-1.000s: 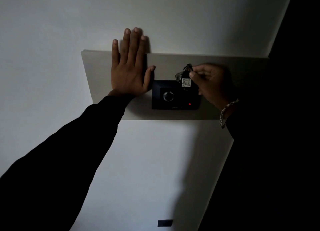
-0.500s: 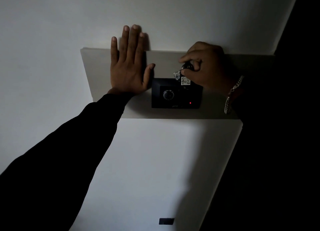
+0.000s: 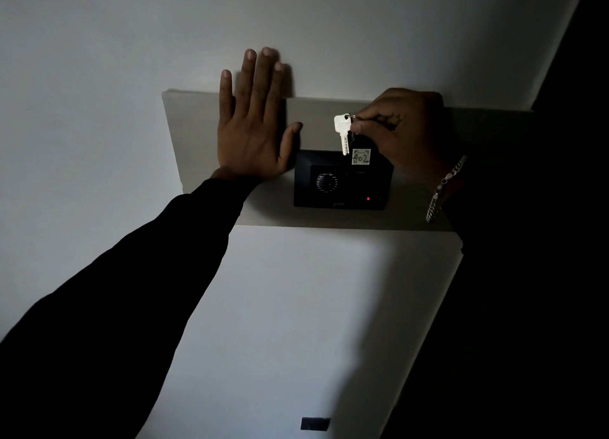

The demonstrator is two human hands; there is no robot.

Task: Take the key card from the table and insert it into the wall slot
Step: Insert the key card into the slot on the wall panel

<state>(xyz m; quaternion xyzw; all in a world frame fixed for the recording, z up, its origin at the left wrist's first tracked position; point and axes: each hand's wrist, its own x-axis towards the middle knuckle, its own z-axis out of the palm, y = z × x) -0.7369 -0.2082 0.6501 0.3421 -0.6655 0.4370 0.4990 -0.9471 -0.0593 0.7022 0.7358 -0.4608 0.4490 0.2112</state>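
I see the left hand (image 3: 253,132) pressed flat against the wall (image 3: 99,75), fingers spread and empty, its palm on the pale panel (image 3: 194,132) and its fingertips reaching past the panel's top edge. Its thumb points toward the black wall unit (image 3: 342,181), ending just above the unit's upper left corner. The sleeve (image 3: 131,273) on that arm is dark and runs down to the lower left.

The right hand (image 3: 402,128) is above the unit's upper right part, its fingers pinched together on a key ring (image 3: 352,116). A silver key (image 3: 342,133) hangs from that ring, tip down, its point just over the unit's top edge. Beside the key hangs the dark card (image 3: 361,148), carrying a white label (image 3: 361,157) that reads 402. The card's lower part sits against the top of the unit; in this dim light I cannot tell whether it is inside the slot or only in front of it.

A small red light (image 3: 368,199) glows near the unit's lower right, and a round grille (image 3: 326,182) sits left of its centre. A chain bracelet (image 3: 443,188) hangs at the right wrist. Low on the wall there is a small dark plate (image 3: 314,423)
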